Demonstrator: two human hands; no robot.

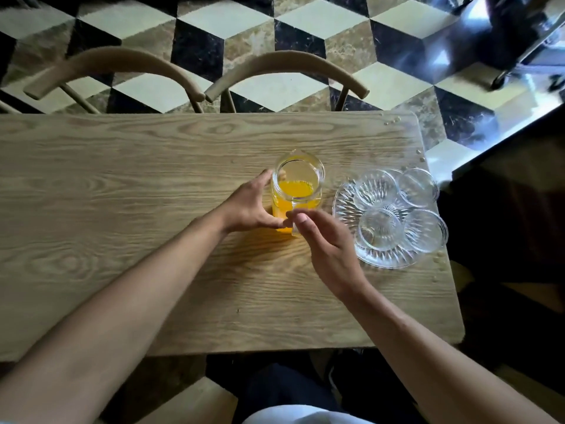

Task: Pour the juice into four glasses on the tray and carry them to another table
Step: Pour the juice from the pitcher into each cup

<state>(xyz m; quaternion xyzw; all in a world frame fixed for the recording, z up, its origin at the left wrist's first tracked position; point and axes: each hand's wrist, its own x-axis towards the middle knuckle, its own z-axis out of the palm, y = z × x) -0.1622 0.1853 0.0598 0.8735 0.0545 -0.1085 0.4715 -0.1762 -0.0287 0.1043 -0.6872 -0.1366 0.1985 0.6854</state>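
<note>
The wooden table [153,185] is lying under both forearms, its long grain running across to either side of the fingers. On it, directly between the two hands, the glass pitcher [298,191] is standing upright, its orange juice [295,188] sitting low, roughly half full as far as the view from above allows. Just beyond the right fingertips, toward the table's right end, the cut-glass tray [345,206] is carrying four empty glasses [375,188], packed rim to rim.

The left hand [247,206] is curving around the pitcher's left wall, fingers spread and lightly bent against the glass, thumb reaching to the near side; whether it is gripping or only steadying I cannot tell. The right hand [328,243] is reaching for the pitcher's near side, where a clear handle seems to be, with relaxed fingers touching or nearly touching it and closing on nothing yet.

The step in hand looks like taking hold of the pitcher, with no pouring begun. The next move probably calls for a firm grip at the handle, a lift, and a short carry rightward over the nearest glass.

The tray is sitting close to the table's right edge, its far glasses near the rim, so room is scant there. Left of the fingers the tabletop is stretching wide. Two chair backs [287,68] are standing past the far edge.
</note>
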